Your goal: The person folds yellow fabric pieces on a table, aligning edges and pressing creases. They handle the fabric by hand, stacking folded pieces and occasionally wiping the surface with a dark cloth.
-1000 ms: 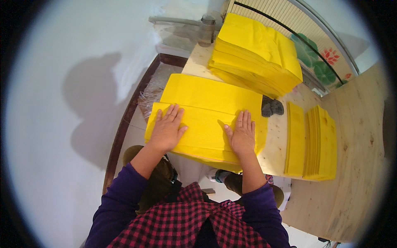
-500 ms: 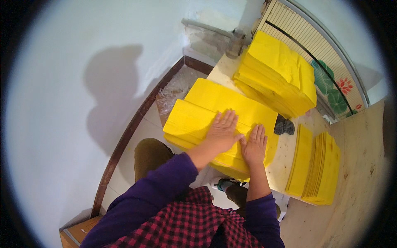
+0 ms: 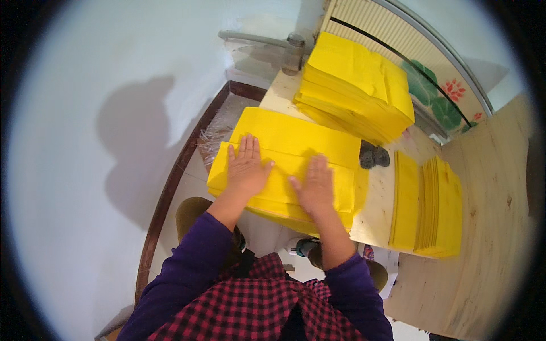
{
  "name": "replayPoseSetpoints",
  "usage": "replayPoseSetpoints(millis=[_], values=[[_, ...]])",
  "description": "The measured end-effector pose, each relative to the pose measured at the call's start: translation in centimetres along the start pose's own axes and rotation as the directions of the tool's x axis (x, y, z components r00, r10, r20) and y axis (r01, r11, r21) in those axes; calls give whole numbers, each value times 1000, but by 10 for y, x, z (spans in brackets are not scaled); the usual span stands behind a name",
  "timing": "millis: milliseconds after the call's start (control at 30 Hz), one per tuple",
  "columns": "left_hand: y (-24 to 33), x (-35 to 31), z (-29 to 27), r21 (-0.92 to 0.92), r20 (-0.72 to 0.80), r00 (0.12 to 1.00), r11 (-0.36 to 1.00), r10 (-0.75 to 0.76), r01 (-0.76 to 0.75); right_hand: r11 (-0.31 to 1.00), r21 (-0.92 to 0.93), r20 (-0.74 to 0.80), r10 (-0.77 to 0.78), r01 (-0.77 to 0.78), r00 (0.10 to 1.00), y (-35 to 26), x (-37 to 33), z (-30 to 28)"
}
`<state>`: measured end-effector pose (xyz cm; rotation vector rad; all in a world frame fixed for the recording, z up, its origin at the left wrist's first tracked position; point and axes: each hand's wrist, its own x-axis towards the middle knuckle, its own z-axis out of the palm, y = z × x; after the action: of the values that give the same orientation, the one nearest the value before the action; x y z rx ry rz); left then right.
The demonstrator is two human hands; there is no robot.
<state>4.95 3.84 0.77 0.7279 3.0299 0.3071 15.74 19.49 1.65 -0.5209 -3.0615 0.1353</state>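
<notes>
Yellow sheets of soft, cloth-like material (image 3: 296, 131) lie on the table in front of me, with a narrower folded yellow piece (image 3: 281, 165) across their near part. Flat on the left part of that fold rests my left hand (image 3: 248, 170), fingers spread. My right hand (image 3: 314, 184) lies open over its right part, slightly blurred, thumb pointing left. Neither hand grips anything. The sheets hang a little over the table's near edge.
A tall yellow stack (image 3: 355, 85) stands behind, beside a clear glass jar (image 3: 293, 54). Dark grey lumps (image 3: 374, 156) sit right of the sheets. More folded yellow stacks (image 3: 426, 204) lie on the wooden table (image 3: 378, 199) against a wooden board (image 3: 495, 210). Clear plastic (image 3: 213, 133) lies at left.
My left hand has slid left along the fold and my right hand has also shifted left, so they are farther apart. The fold now lies straighter. The whole view has shifted slightly.
</notes>
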Motion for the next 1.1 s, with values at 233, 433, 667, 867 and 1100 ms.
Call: replayPoseSetpoints(millis=[233, 433, 667, 867, 1100], values=[[-11, 1, -4, 43, 35, 999, 999, -27, 25, 997, 63, 82, 39, -44, 996, 17, -5, -8], [-48, 3, -11, -28, 77, 982, 984, -172, 175, 993, 51, 77, 106, -111, 991, 57, -14, -11], [-101, -13, -36, -26, 79, 923, 925, -376, 379, 995, 41, -247, -77, 89, 966, 65, -4, -23], [-102, -49, -42, -362, -380, 904, 931, -197, 51, 979, 172, -74, -100, 112, 992, 58, 38, -41], [-60, -106, -32, -786, -397, 906, 565, -146, -253, 969, 206, 192, -176, 136, 965, 62, 66, -52]])
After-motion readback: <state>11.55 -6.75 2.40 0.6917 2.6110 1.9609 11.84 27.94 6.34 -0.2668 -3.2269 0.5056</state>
